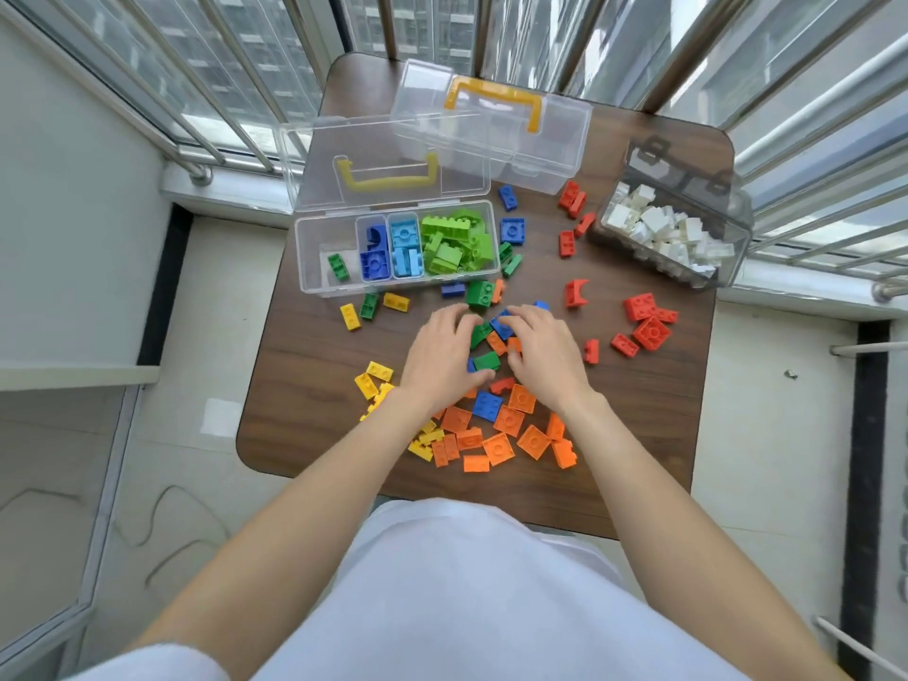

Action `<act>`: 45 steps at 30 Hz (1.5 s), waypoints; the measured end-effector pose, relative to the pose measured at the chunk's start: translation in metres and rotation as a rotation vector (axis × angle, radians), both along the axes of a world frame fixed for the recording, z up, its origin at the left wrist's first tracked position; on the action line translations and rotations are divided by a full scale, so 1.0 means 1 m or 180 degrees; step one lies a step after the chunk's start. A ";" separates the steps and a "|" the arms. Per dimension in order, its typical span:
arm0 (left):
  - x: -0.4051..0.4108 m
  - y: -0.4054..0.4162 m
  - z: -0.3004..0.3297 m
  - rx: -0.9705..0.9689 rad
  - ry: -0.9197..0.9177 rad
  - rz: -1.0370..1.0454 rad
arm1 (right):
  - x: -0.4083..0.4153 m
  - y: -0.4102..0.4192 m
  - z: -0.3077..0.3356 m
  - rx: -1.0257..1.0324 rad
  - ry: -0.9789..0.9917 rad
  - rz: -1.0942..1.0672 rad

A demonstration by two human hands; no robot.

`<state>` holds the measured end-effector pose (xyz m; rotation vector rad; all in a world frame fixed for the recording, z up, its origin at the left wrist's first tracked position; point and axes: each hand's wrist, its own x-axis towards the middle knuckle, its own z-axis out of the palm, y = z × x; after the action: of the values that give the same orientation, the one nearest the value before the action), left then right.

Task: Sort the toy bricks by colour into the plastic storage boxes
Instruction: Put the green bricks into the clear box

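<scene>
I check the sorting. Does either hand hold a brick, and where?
Cannot be told: left hand and right hand rest on the small plastic toy bricks, fingertips hidden.

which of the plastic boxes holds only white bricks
The smoky grey-tinted plastic box at the table's far right; the clear divided box holds blue and green bricks.

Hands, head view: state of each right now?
Left hand: fingers curled over the mixed bricks; a hold cannot be told.
Right hand: fingers on a blue brick; grip cannot be told.

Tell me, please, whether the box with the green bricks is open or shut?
Open: the box has its lid tipped back, leaving the compartments uncovered.
</scene>
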<state>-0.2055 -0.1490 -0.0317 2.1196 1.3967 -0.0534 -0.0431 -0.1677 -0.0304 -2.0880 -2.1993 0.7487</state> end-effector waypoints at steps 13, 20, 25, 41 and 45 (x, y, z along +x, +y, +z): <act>-0.003 -0.005 -0.010 0.0343 0.0363 0.0044 | -0.002 0.055 0.008 0.0166 -0.0037 0.0698; -0.017 -0.001 -0.010 0.0219 0.0436 0.0307 | 0.012 0.044 0.004 0.0115 0.0475 0.0018; -0.013 0.003 -0.007 0.0117 0.0475 0.0332 | 0.024 0.089 0.003 0.0217 0.0416 -0.0200; 0.003 -0.011 -0.003 -0.0141 0.0400 0.0298 | 0.019 0.046 0.012 0.0501 0.0802 -0.0455; -0.004 -0.013 -0.003 -0.0227 0.0168 0.0299 | 0.002 0.038 0.014 0.0366 0.0716 -0.0582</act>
<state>-0.2095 -0.1616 -0.0346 2.0053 1.5011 -0.1209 -0.0408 -0.1297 -0.0169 -2.0049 -1.8621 0.7780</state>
